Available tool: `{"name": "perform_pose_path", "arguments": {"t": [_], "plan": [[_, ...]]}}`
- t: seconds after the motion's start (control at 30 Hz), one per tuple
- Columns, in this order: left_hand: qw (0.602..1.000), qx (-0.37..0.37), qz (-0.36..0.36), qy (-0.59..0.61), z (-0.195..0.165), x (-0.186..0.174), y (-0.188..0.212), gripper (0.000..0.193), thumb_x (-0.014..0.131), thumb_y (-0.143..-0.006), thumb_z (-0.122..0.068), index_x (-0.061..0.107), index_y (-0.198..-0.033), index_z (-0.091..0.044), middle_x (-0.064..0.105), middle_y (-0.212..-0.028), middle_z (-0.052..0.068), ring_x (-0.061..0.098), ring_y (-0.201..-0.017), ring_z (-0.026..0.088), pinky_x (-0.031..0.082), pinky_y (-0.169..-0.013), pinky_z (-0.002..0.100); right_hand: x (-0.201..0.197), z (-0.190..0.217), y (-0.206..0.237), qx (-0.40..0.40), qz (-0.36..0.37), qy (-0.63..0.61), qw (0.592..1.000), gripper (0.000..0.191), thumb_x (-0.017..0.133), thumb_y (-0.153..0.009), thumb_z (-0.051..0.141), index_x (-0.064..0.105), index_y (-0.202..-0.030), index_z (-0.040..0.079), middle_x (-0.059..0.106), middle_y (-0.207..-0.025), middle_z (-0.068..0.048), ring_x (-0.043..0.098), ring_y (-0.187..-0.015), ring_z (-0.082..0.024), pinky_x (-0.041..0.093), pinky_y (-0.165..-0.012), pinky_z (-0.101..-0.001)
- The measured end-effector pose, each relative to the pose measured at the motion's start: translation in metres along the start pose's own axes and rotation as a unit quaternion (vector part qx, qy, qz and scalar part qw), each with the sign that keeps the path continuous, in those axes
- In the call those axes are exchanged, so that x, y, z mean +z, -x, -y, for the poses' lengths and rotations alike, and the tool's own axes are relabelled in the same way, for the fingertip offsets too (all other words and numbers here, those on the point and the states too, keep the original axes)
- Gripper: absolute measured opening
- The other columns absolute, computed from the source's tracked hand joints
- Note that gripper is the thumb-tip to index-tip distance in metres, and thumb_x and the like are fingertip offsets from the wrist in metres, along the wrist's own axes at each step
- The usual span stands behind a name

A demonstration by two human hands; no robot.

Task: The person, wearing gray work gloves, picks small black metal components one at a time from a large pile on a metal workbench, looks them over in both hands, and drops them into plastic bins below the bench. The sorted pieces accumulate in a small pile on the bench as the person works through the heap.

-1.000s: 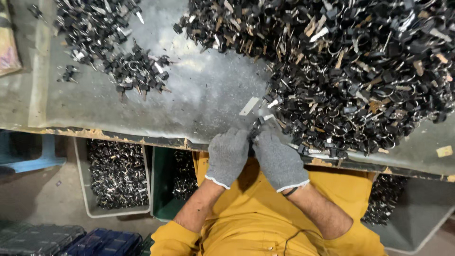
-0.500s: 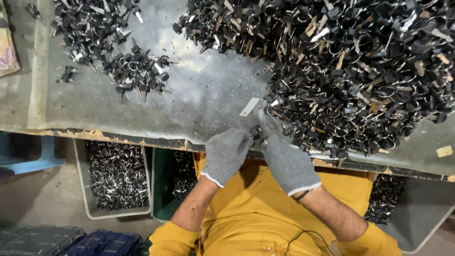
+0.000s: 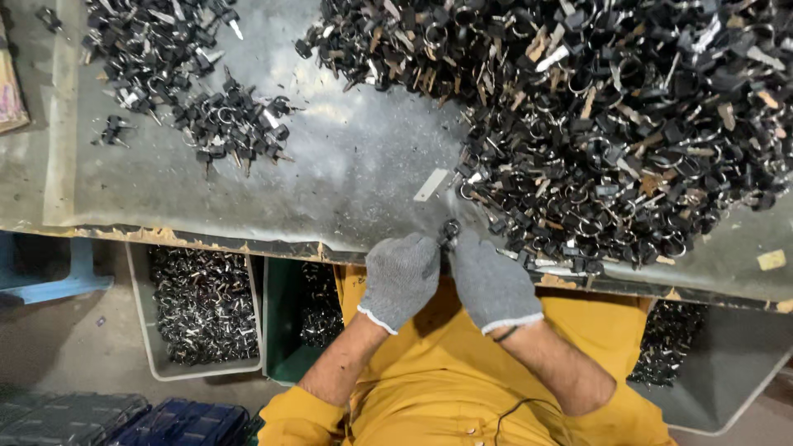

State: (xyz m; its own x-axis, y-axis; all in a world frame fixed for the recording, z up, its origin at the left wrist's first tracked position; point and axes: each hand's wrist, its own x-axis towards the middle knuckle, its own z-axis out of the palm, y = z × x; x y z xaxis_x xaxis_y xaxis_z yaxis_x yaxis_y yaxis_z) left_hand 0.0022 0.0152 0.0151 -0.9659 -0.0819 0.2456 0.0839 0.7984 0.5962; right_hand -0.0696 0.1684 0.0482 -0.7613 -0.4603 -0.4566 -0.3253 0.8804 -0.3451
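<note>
Clip [image 3: 450, 230] being pinched between 2 gloved hands at table edge [image 3: 248, 244]: left hand [image 3: 401, 277] and right hand [image 3: 489, 281] curling knuckles-up, fingertips meeting, both grasping it beside big pile [image 3: 611, 124].

The small black piece [image 3: 450, 229] pinched between both gloved hands is mostly covered by the fingers [image 3: 429, 248]. At two o'clock the big pile [image 3: 628, 124] runs off the frame. The desk [image 3: 355, 173] hides part of each bin [image 3: 202, 306] below.
</note>
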Motion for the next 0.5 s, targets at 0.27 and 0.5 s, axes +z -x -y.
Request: {"name": "perform_pose_path", "arguments": {"t": [0.27, 0.5], "plan": [[0.999, -0.021, -0.024, 0.033, 0.0, -0.003, -0.001, 0.009, 0.072, -0.084, -0.011, 0.065, -0.08, -0.009, 0.065, -0.075, 0.01, 0.066, -0.066, 0.032, 0.05, -0.059, 0.044, -0.004, 0.002, 0.008, -0.067, -0.071, -0.007, 0.995, 0.051, 0.052, -0.103, 0.025, 0.031, -0.147, 0.007, 0.072, -0.086, -0.023, 0.072, -0.07, -0.041, 0.058, -0.058, -0.0523], [0.975, -0.089, -0.198, -0.034, -0.009, -0.027, -0.023, 0.013, 0.076, -0.088, -0.018, 0.067, -0.084, -0.009, 0.067, -0.075, 0.007, 0.065, -0.061, 0.021, 0.052, -0.057, 0.037, 0.018, -0.009, 0.01, -0.114, -0.112, -0.07, 0.985, 0.042, 0.06, -0.094, 0.024, 0.052, -0.128, -0.001, 0.071, -0.082, -0.024, 0.073, -0.067, -0.038, 0.06, -0.054, -0.0487]]}}
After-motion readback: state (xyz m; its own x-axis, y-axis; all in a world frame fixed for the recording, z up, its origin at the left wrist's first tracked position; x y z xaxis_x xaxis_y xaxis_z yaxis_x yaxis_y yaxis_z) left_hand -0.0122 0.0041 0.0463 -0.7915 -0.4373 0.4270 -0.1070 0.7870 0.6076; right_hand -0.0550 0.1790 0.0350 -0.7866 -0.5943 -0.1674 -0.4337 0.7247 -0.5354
